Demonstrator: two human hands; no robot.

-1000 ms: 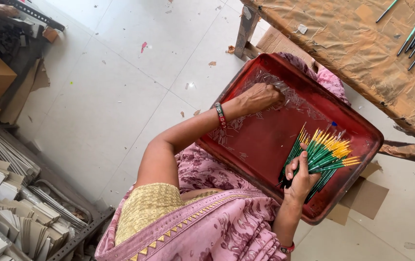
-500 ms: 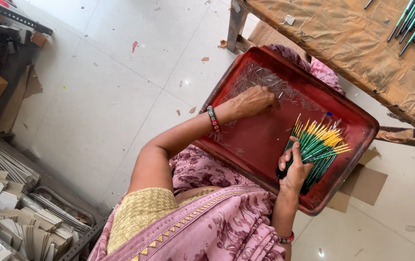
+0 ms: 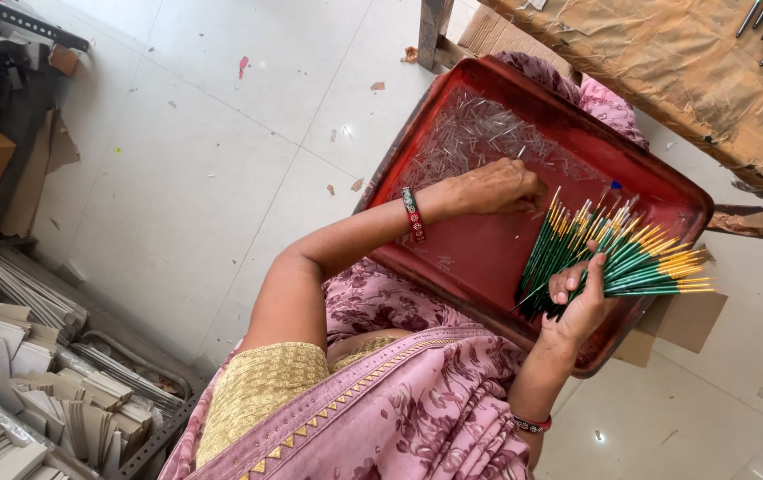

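Tiled floor; red tray [image 3: 453, 258] on lap. Right hand [image 3: 582, 298] grips fanned green brush bundle [image 3: 617, 258], still uncapped; left hand [image 3: 497, 187] pinches at clear caps [image 3: 479, 133] beyond bundle.

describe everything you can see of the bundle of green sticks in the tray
The bundle of green sticks is a fanned handful of thin, dark green rods with yellow tips that splay up and to the right. It lies tilted over the red tray, gripped near its lower end by the right hand. The left hand rests just beside the tips, among small clear pieces.
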